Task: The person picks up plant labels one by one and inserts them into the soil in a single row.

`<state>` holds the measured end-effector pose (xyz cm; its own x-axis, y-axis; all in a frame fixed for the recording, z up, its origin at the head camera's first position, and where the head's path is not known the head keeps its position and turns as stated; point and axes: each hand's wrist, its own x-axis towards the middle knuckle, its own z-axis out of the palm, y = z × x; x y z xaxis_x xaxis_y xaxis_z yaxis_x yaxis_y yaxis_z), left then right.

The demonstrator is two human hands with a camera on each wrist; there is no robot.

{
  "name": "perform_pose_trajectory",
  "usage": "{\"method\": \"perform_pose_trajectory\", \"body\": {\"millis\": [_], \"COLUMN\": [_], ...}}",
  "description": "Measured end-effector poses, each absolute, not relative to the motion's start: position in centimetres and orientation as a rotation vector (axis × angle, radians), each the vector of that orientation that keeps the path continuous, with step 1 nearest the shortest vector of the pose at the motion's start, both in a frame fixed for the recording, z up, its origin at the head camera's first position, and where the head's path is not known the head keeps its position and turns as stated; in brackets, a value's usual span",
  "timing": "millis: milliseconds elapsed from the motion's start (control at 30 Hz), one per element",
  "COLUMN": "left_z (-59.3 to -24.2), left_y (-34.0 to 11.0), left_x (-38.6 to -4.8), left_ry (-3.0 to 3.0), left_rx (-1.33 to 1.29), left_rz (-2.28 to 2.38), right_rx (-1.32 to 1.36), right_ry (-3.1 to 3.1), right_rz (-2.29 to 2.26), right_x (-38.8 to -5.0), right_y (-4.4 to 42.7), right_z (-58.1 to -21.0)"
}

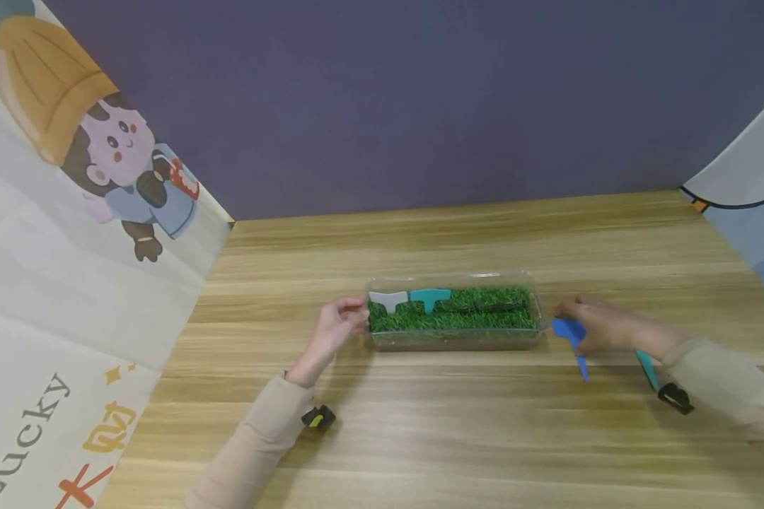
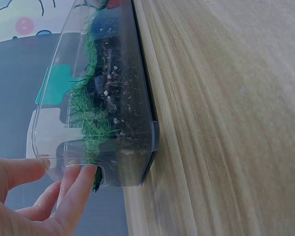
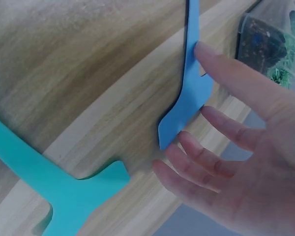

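Note:
A clear box (image 1: 458, 343) with green grass and dark soil holds a white T-shaped tag (image 1: 390, 302) and a teal one (image 1: 429, 297) at its left part. My left hand (image 1: 330, 338) touches the box's left end with thumb and fingertips, seen closely in the left wrist view. To the right of the box, my right hand (image 1: 605, 331) is at a blue T-shaped tag (image 1: 570, 331). In the right wrist view, the thumb touches the blue tag's stem (image 3: 191, 69) and extended fingertips meet its head's edge. Another teal tag (image 3: 69, 194) lies beside it.
The wooden table (image 1: 458, 431) ends at a dark blue-purple panel (image 1: 420, 106) behind the box. A white cloth with a cartoon figure (image 1: 124, 141) stands on the left, and another printed panel (image 1: 757, 162) is on the right.

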<state>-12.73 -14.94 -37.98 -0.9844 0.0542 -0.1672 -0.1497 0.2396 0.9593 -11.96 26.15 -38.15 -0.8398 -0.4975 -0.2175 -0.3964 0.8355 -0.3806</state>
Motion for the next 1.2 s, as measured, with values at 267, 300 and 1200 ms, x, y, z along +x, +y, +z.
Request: {"method": "perform_pose_trajectory", "body": {"millis": [267,300,1200], "left_z": [-38.1,-38.1,-37.9], "left_y": [-15.0,-15.0,-15.1], "left_x": [-12.7,-12.7,-12.6], "left_ry": [2.348,2.348,2.344], "left_rx": [-0.078,-0.082,-0.064], "left_rz": [1.839,1.84,1.829], "right_rx": [-0.741,-0.742,-0.732], "right_ry": [2.71,2.709,2.632], "right_rz": [-0.467,-0.463,-0.559], "right_x": [-12.5,-12.6,-13.4], "right_y": [26.2,26.2,26.3], "right_z": [-38.5,-38.6,-37.9]}}
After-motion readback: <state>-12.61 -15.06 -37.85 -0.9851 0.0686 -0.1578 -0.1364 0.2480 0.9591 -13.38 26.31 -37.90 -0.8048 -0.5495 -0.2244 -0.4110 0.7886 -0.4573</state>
